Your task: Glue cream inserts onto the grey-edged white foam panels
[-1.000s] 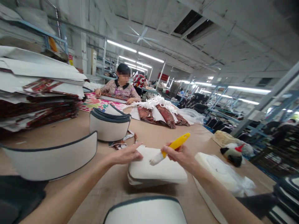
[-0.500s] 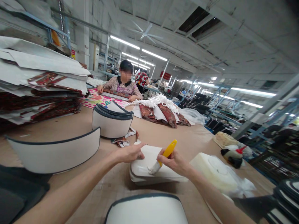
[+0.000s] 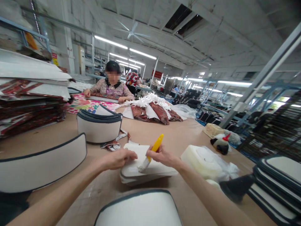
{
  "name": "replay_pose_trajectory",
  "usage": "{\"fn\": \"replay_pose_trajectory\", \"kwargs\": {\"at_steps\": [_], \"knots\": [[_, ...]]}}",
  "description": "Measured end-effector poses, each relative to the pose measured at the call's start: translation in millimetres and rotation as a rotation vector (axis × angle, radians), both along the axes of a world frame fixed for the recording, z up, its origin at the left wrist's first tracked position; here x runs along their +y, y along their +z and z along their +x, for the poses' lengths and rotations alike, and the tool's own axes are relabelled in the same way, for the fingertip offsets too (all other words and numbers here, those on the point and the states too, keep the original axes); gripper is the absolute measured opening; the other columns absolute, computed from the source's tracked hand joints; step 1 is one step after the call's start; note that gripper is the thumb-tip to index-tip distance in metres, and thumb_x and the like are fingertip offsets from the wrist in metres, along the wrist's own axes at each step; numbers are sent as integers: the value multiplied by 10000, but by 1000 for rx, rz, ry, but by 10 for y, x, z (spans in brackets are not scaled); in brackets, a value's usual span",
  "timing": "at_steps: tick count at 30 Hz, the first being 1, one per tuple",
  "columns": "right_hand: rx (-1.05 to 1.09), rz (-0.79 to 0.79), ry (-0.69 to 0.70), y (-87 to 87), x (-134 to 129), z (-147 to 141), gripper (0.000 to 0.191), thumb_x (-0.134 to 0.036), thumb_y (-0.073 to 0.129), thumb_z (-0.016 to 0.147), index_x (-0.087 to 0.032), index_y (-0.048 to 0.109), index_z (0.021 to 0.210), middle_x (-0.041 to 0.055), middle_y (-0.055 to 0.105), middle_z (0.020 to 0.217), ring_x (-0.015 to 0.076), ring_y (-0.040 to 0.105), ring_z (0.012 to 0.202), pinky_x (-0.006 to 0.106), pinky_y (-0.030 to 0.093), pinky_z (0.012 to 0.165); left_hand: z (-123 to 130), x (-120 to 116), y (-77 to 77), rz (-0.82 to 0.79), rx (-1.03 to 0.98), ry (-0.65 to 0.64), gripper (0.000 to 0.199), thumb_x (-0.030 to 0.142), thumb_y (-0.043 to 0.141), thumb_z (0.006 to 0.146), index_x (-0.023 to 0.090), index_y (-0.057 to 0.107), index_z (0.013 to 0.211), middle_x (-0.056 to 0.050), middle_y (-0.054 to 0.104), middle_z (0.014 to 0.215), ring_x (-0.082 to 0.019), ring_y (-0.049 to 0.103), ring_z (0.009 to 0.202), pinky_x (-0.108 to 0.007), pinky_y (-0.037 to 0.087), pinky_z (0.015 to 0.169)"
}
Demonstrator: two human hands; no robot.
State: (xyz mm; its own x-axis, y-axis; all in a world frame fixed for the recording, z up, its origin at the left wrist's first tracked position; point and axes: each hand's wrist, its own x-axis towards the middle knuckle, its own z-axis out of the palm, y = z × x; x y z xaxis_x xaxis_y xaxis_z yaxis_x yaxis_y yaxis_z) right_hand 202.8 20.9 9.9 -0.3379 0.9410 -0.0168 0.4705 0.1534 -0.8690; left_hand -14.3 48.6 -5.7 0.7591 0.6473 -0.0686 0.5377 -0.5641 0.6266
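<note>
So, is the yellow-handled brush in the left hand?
No, the right hand grips the yellow-handled brush, while the left hand is at the stack of flat white sheets.

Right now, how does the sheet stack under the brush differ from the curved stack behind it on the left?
Pose: the sheet stack lies flat; the curved stack stands on edge, bowed.
Edges: the sheet stack's are plain and pale; the curved stack's have dark trim.
Contact: the brush meets the sheet stack's top; no hand touches the curved stack.
Shared: pale faces, same brown table.
</note>
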Motion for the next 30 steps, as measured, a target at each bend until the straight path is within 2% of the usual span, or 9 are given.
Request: {"fn": "replay_pose_trajectory", "kwargs": {"at_steps": [6, 10, 14, 18, 22, 24, 26, 28, 30], "knots": [[-123, 38, -211, 23, -130, 979, 195, -320, 536, 683, -155, 536, 579, -71, 362, 450, 64, 302, 435, 213, 223, 422, 27, -96, 95, 18, 100, 54, 524, 270, 619, 643, 162, 544, 1151, -102, 593, 1143, -279, 535, 1044, -381, 406, 912], [-160, 88, -308, 93, -206, 1253, 198, -317, 563, 663, -153, 557, 553, -61, 396, 447, 71, 329, 436, 220, 236, 429, 71, -162, 74, 37, 148, 67, 697, 371, 730, 568, 182, 489, 1195, -86, 573, 1164, -266, 523, 1061, -358, 405, 919], [-130, 178, -393, 307, -340, 1196, 207, -347, 585, 670, -163, 554, 579, -54, 428, 492, 82, 366, 478, 228, 270, 465, 105, -123, 86, 67, 130, 48, 757, 324, 736, 581, 157, 432, 1254, -106, 574, 1165, -271, 521, 1072, -351, 391, 932], [-43, 212, -410, 593, -655, 914, 274, -434, 542, 751, -172, 554, 671, -63, 398, 484, 84, 338, 458, 235, 250, 448, 50, -172, 301, 82, 29, 46, 485, 349, 552, 785, 189, 463, 1234, -79, 569, 1172, -249, 512, 1084, -344, 372, 942], [194, 203, -398, 724, -1001, 595, 292, -451, 579, 772, -160, 606, 771, -61, 393, 450, 91, 348, 444, 238, 248, 431, -130, -805, 470, 325, -186, 74, 268, 249, 479, 846, 228, 564, 1099, -42, 563, 1134, -201, 514, 1052, -278, 370, 925], [260, 164, -388, 709, -1122, 438, 294, -449, 607, 762, -158, 620, 796, -56, 409, 450, 88, 357, 440, 233, 238, 419, -197, -1286, 364, 348, -196, -18, 254, 169, 462, 850, 264, 575, 1056, -6, 600, 1068, -148, 564, 939, -205, 418, 827], [268, 116, -344, 665, -1199, 266, 294, -454, 621, 754, -160, 618, 774, -54, 416, 448, 81, 354, 425, 227, 224, 407, -206, -1707, 105, 533, -157, -95, 334, 129, 473, 826, 260, 528, 1129, -17, 623, 1088, -178, 558, 963, -241, 418, 835], [258, 74, -277, 610, -1242, 74, 304, -469, 622, 748, -165, 610, 759, -53, 424, 457, 76, 354, 420, 221, 220, 400, -153, -1974, -223, 784, -156, -81, 283, 157, 449, 857, 227, 529, 1119, -41, 637, 1107, -214, 557, 980, -280, 428, 802], [229, 42, -215, 544, -1266, -125, 309, -479, 613, 750, -171, 601, 757, -53, 426, 473, 74, 359, 429, 215, 224, 401, -63, -2087, -511, 880, -131, -45, 243, 206, 409, 896, 204, 540, 1102, -43, 625, 1144, -226, 554, 1003, -297, 431, 777]]}}
